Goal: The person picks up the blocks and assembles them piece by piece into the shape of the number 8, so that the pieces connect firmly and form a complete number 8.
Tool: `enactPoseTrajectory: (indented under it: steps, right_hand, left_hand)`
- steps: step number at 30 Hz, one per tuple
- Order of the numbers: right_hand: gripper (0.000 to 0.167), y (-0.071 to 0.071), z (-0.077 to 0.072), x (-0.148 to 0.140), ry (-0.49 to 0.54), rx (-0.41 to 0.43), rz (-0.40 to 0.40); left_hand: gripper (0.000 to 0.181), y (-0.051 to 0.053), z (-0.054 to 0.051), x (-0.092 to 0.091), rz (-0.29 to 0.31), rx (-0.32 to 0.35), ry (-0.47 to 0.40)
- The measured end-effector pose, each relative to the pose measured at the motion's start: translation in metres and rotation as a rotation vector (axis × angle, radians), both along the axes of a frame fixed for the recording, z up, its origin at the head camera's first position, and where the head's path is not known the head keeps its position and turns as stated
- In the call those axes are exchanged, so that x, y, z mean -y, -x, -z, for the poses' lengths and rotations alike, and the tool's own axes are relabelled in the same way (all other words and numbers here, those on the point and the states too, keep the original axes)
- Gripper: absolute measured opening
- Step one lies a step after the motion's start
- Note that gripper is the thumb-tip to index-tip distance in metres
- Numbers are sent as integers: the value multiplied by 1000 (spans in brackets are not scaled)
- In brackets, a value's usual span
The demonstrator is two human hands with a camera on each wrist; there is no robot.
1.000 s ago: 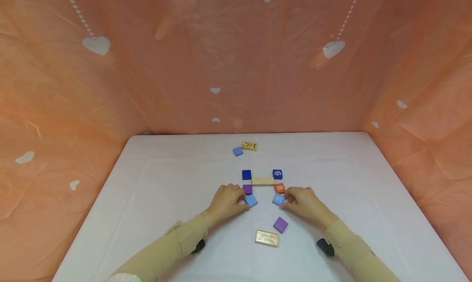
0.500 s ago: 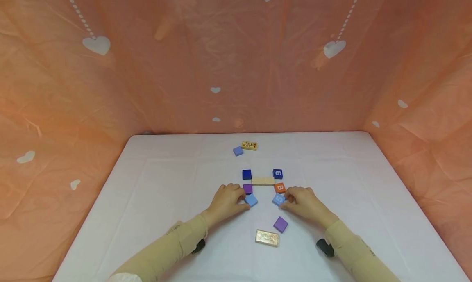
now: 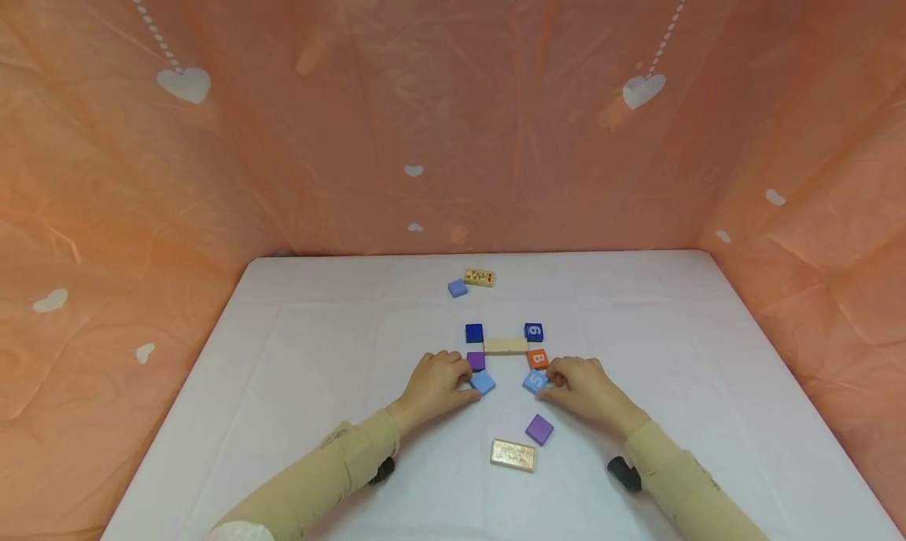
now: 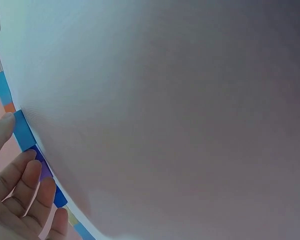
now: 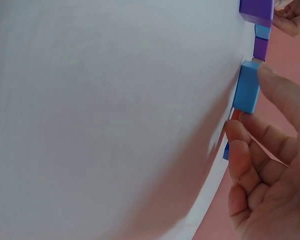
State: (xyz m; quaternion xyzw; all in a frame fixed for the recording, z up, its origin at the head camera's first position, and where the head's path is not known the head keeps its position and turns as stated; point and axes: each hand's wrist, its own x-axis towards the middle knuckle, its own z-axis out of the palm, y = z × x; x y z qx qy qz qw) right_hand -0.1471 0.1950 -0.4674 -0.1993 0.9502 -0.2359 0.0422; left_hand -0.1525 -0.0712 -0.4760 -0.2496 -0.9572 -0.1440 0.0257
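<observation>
My left hand (image 3: 439,384) pinches a plain light blue block (image 3: 484,382) between thumb and index finger. Opposite it, the right hand (image 3: 586,390) holds a light blue block marked 5 (image 3: 535,381) the same way. Both wrist views show the thumb at one end of the block and a fingertip at the other. Both blocks sit on the table, turned at an angle. Just beyond the left one is a purple block (image 3: 476,361), then a dark blue block (image 3: 474,333). Beyond the right one are an orange block (image 3: 538,359) and a dark blue block marked 6 (image 3: 534,333).
A pale wooden bar (image 3: 506,346) lies crosswise between the two rows. Nearer the person are another purple block (image 3: 539,429) and a gold bar (image 3: 513,455). Far back lie a periwinkle block (image 3: 458,288) and a second gold bar (image 3: 479,277) on the white table (image 3: 318,329).
</observation>
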Motion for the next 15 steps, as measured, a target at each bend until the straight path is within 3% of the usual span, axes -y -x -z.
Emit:
enactPoseTrajectory:
  steps: [15]
  right_hand:
    - [22, -3, -3, -2, -19, 65, 34]
  left_hand:
    - [31, 0, -1, 0, 2, -7, -7]
